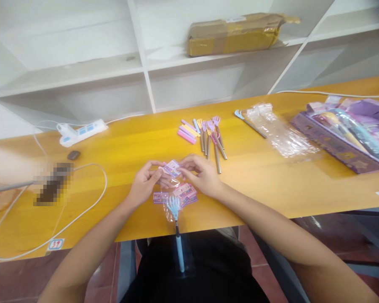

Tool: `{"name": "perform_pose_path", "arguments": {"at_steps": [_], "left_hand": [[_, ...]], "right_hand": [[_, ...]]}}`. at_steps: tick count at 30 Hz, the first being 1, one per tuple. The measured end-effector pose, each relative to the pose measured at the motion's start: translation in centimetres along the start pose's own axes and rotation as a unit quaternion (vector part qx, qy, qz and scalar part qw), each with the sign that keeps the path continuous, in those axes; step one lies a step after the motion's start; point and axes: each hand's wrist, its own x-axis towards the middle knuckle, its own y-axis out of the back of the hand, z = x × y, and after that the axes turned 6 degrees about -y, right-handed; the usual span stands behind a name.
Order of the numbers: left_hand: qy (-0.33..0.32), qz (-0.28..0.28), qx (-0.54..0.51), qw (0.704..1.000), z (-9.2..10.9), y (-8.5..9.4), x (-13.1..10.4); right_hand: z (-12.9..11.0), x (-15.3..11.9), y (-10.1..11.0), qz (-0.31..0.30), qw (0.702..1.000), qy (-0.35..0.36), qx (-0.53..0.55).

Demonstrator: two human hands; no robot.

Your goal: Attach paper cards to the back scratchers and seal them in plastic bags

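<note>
At the left of the worktop [129, 145], a white power strip [84, 132] lies near the rear edge, well apart from the hands.

The left hand [147, 181] is at mid-worktop. Its fingers pinch the left side of a small printed card [172, 167]; whether a second card lies behind it cannot be told. A stack of similar cards [185, 192] lies on the worktop just below the hands.

The blue back scratcher [178, 242] lies inside a clear bag [190, 254] directly in front of the person. Its clawed head points away from the body, toward the hands; its handle end points back toward the body. The long axis runs nearly front to rear, with the handle end slightly to the right. The head is over the worktop, and the handle extends past the front edge over the dark clothing [214, 269].

The right hand [202, 174] grasps the right side of the same card between thumb and fingers. The step in hand appears to be handling the card above the bagged scratcher. The next move likely calls for a light fingertip grip and control of the card's angle near the loose film.

Further right lie coloured tubes [188, 131], loose back scratchers [213, 139], a single blue-headed scratcher [252, 125], clear bags [279, 130] and a purple box [330, 145], its long front wall set obliquely
</note>
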Motion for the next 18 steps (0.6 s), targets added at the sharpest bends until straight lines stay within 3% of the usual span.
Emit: {"name": "perform_pose_path", "arguments": {"at_steps": [4,8,14,18], "left_hand": [[0.002,-0.002,-0.001,1.0,0.2,-0.1,-0.1],[-0.005,-0.008,-0.009,1.0,0.3,-0.1,-0.1],[-0.012,-0.006,0.002,1.0,0.3,0.0,-0.1],[-0.008,-0.004,0.005,1.0,0.1,0.1,-0.1]], "right_hand": [[0.3,-0.1,-0.1,-0.003,1.0,-0.013,0.011],[-0.1,0.1,0.2,0.015,0.998,0.046,-0.047],[-0.8,0.4,0.7,-0.025,0.986,0.129,-0.101],[-1.0,0.4,0.8,-0.055,0.98,0.149,-0.118]]}}
